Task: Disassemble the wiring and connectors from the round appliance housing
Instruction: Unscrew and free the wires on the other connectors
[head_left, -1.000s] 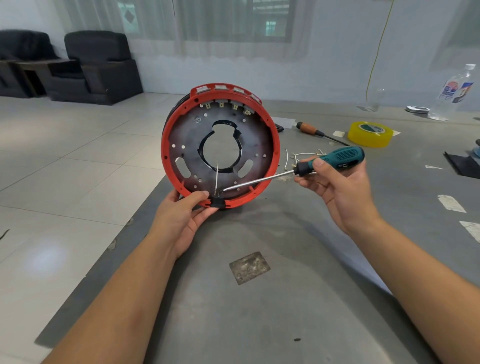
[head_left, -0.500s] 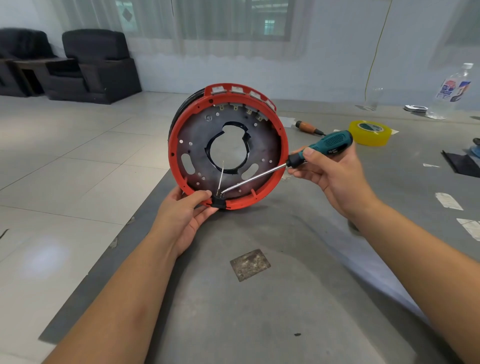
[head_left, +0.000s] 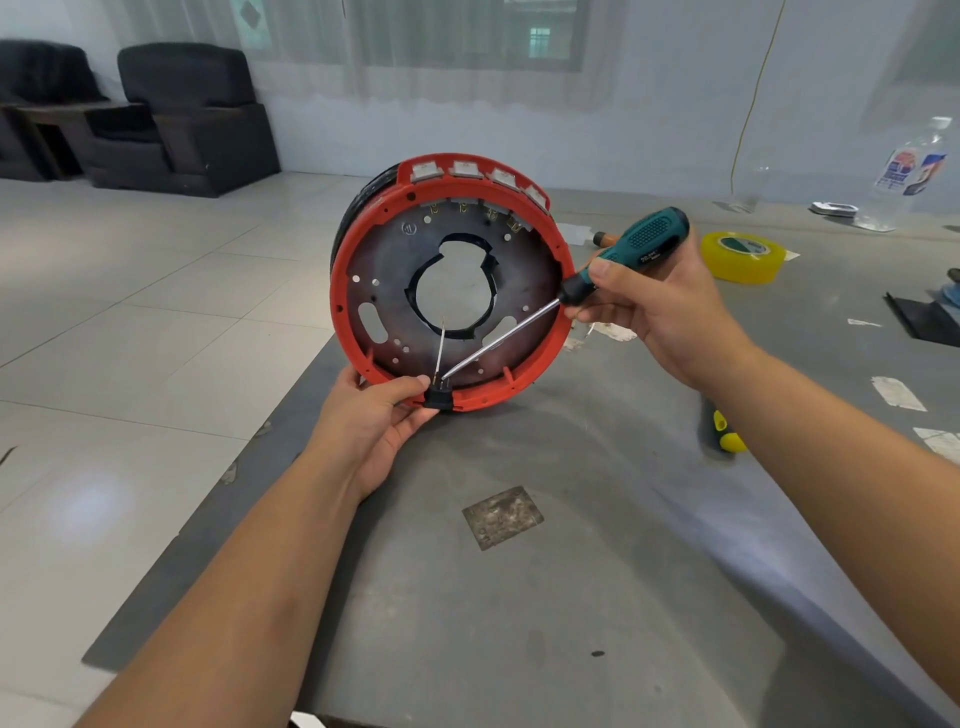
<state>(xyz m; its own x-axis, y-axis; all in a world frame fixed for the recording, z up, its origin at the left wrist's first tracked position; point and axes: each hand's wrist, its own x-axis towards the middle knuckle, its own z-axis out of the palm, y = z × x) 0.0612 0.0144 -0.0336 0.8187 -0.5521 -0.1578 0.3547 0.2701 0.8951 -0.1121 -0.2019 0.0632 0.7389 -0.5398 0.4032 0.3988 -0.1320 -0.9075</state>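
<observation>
Now, left hand (head_left: 375, 422): fingers curled, gripping housing (head_left: 540, 358) rim beside black connector (head_left: 437, 399).
Right hand (head_left: 655, 306): fingers wrapped round screwdriver (head_left: 641, 244), tip at connector.

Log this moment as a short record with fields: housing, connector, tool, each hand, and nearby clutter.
housing: round red housing stood on edge on the grey table, open face toward the camera
connector: small black connector at the bottom rim, a thin wire rising from it
tool: teal-handled screwdriver, tip at the connector's terminals
left hand: grips the bottom rim, thumb beside the connector
right hand: grips the screwdriver handle
clutter: yellow tape roll, plastic bottle, yellow-black tool
</observation>
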